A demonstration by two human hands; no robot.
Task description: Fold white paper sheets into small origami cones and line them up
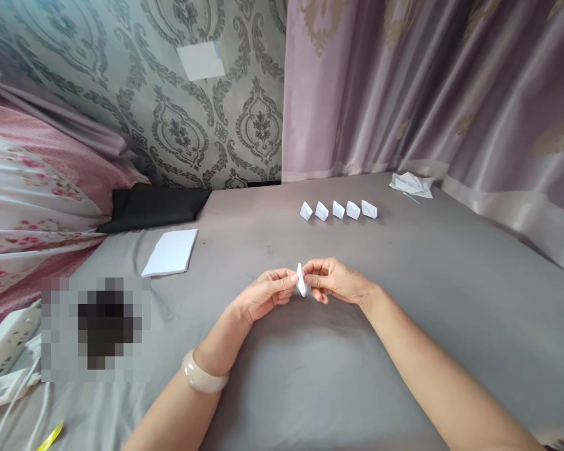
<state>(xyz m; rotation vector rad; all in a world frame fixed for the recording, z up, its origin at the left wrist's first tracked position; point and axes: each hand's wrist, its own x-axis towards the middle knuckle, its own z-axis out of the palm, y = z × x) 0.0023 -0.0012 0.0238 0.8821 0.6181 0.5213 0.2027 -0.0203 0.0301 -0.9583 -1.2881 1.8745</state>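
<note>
A small white folded paper piece [301, 280] stands upright between my two hands, above the grey sheet. My left hand [267, 294] pinches its left side with thumb and fingers. On the opposite side, my right hand [338, 280] grips the edge between thumb and forefinger, its other fingers curled below. Beyond my hands, several folded white paper pieces [338, 210] of similar look sit in a row on the sheet.
A stack of white paper [172, 252] lies at the left, near a black cloth [157, 208]. More loose white paper [411, 185] is at the back right by the curtain [357, 88]. Power strips [9, 344] with cables sit at the left edge, beside a blurred-out patch.
</note>
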